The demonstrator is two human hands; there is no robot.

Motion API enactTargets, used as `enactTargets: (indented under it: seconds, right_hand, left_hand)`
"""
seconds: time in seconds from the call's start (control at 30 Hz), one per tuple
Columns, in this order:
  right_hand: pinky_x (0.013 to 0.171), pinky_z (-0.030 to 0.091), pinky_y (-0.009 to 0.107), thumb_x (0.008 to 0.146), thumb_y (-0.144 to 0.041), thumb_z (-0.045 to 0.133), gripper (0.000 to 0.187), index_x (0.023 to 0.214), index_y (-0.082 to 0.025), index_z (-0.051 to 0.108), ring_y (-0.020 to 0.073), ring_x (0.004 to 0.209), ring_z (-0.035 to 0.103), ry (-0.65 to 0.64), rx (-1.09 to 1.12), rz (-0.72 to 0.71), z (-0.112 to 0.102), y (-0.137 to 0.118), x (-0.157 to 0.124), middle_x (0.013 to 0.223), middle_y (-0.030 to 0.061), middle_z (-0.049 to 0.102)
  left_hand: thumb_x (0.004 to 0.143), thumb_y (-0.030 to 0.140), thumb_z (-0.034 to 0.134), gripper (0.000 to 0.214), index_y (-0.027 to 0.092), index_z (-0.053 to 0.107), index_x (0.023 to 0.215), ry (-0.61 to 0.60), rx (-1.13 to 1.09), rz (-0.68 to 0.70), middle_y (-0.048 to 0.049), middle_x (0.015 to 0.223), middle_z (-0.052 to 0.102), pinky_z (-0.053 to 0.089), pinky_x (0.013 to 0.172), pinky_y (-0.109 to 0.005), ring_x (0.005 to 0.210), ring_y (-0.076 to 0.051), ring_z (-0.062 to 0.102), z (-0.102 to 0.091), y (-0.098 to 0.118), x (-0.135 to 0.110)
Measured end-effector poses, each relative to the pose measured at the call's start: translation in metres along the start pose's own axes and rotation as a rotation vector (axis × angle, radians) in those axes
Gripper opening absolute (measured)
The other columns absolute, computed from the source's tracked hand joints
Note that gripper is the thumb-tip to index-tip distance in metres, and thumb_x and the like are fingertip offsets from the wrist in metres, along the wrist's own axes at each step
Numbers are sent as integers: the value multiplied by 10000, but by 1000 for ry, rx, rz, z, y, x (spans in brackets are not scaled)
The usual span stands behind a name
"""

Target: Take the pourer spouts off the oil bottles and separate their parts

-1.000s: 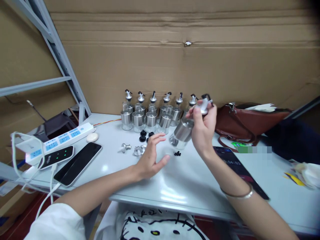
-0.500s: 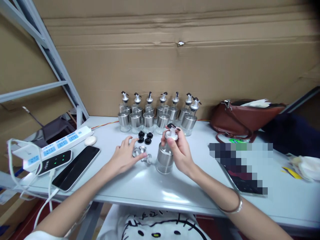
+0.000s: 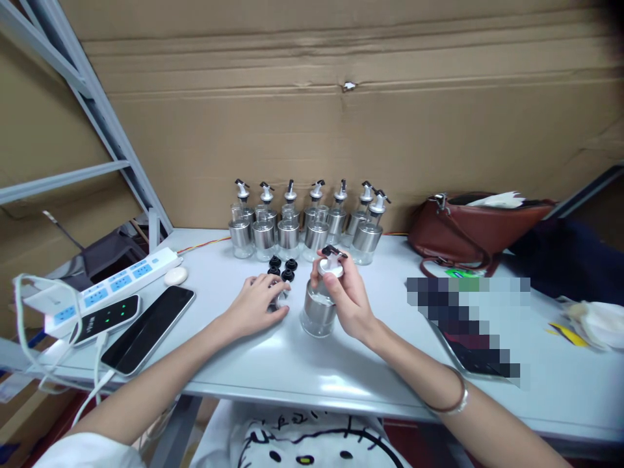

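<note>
My right hand [image 3: 351, 296] is closed around the neck and silver pourer [image 3: 332, 263] of a glass oil bottle [image 3: 318, 315] with a steel band. That bottle stands upright on the table, its black flip cap near my fingertips. My left hand [image 3: 258, 300] lies cupped over several small silver pourer tops [image 3: 281, 299], fingers curled round them and mostly hiding them. Just beyond those fingers sit several black stoppers [image 3: 287, 273]. Further back is a front row of bottles without pourers [image 3: 264, 237], and behind them are several bottles fitted with pourers [image 3: 336, 221].
To the left lie a power strip [image 3: 121, 279], a small white round case [image 3: 176, 276], a phone [image 3: 151, 328] and a charging device [image 3: 104, 318] with white cables. A brown handbag [image 3: 468, 227] and a partly blurred phone [image 3: 478, 351] are on the right. Cardboard [image 3: 273, 123] stands behind.
My left hand has moved slightly right and its spread fingers have curled over the silver pourer tops. My right hand keeps its grip on the bottle, which has barely shifted.
</note>
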State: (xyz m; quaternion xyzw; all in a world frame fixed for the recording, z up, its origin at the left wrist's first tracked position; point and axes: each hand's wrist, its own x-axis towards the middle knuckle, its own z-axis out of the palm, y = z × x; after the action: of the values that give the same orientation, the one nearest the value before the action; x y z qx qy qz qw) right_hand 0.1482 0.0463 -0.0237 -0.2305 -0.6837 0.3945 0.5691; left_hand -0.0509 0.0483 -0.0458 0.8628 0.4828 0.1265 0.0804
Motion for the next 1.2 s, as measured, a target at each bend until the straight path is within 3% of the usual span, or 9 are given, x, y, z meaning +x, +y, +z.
enactTargets:
  seconds: [0.1, 0.17, 0.27, 0.33, 0.4, 0.53, 0.63, 0.97, 1.2]
  right_hand:
    - [641, 438, 305, 940, -436, 423, 208, 1020, -244, 427, 128, 691, 512, 17, -13, -7, 0, 2, -2, 822, -5, 518]
    - [642, 437, 303, 940, -448, 419, 226, 1037, -244, 415, 124, 679, 515, 36, -17, -17, 1, 3, -3, 813, -10, 514]
    - [639, 437, 302, 938, -465, 413, 251, 1053, -242, 403, 120, 658, 516, 56, -30, -27, 2, 3, -4, 786, -18, 504]
    - [637, 435, 304, 937, -470, 411, 269, 1076, -240, 397, 127, 649, 512, 54, -54, -35, 3, 2, -5, 749, -25, 500]
    - [636, 432, 306, 937, -471, 408, 284, 1099, -238, 393, 134, 641, 504, 44, -79, -39, 4, 1, -6, 723, -27, 497]
    - [620, 427, 304, 937, -489, 387, 283, 1076, -243, 385, 143, 628, 505, 33, -105, -44, 6, -2, -6, 733, -20, 509]
    - [610, 421, 299, 938, -508, 370, 297, 1060, -238, 381, 143, 625, 507, 38, -136, -75, 7, -4, -7, 720, -19, 519]
    - [551, 411, 267, 932, -531, 367, 307, 991, -232, 402, 113, 543, 475, 60, -41, -15, 9, -13, -5, 639, -46, 508]
    - [644, 464, 330, 922, -514, 403, 293, 1065, -264, 351, 150, 614, 548, 59, -19, -42, 11, -5, -9, 697, -35, 530]
  left_hand:
    - [815, 435, 579, 480, 263, 505, 1257, 12, -13, 28, -120, 1376, 435, 200, 1078, -603, 1316, -325, 349, -7, 0, -2]
    - [780, 472, 624, 643, 257, 407, 1346, 80, -99, 52, -140, 1455, 332, 155, 1107, -603, 1378, -335, 249, -10, 7, -3]
    - [718, 474, 696, 898, 231, 214, 1436, 126, -410, 127, -156, 1506, 237, 218, 1136, -515, 1396, -302, 237, -9, 29, 0]
    - [646, 423, 766, 1015, 229, 170, 1445, 101, -688, 123, -156, 1490, 276, 297, 1112, -472, 1363, -302, 312, -1, 45, 7]
    - [605, 334, 791, 942, 193, 291, 1390, 91, -944, 51, -142, 1355, 459, 418, 1018, -423, 1246, -294, 463, 9, 58, 18]
    - [535, 217, 779, 504, 121, 577, 987, -1, -1235, -73, -70, 947, 662, 512, 779, -329, 887, -224, 623, 25, 68, 33]
    - [512, 176, 770, 420, 126, 597, 892, -28, -1286, -83, -24, 837, 665, 500, 734, -295, 821, -190, 621, 27, 67, 34]
    - [548, 200, 786, 552, 128, 563, 1048, -18, -1275, -52, -83, 1022, 664, 475, 846, -362, 978, -240, 603, 27, 69, 23]
    - [527, 201, 779, 516, 136, 548, 984, -56, -1262, -51, -52, 938, 635, 470, 802, -330, 909, -209, 593, 25, 65, 25]
